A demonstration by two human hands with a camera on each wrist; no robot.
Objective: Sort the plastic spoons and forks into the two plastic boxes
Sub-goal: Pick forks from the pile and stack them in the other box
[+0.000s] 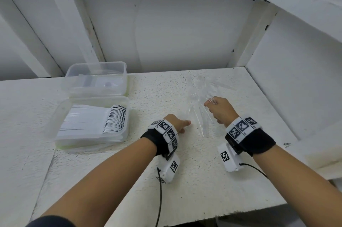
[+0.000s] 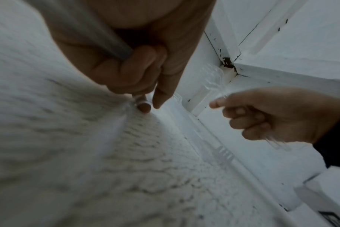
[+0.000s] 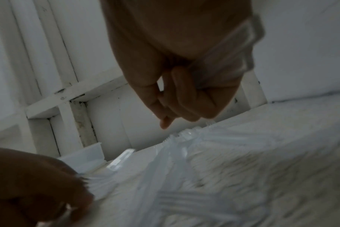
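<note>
Two clear rectangular plastic boxes sit at the left of the rough white table in the head view: the near box holds a tidy row of white cutlery, the far box looks almost empty. A loose pile of clear plastic forks and spoons lies centre-right, well apart from both boxes. The right hand is curled round a few clear pieces above the pile. The left hand rests low at the pile's near edge.

Left wrist view: left fingers curled, thumb and forefinger pinching down at the end of a clear handle on the table; a grey blurred strip crosses the palm, identity unclear. The right hand opposite grips clear fork-like pieces.

Right wrist view: blurred; clear handles run through the closed right fist.

Judgement: picking stage. Best to check tines or bowl before carrying, lift single pieces clear of the tangle, and lay them aligned in the matching box.
</note>
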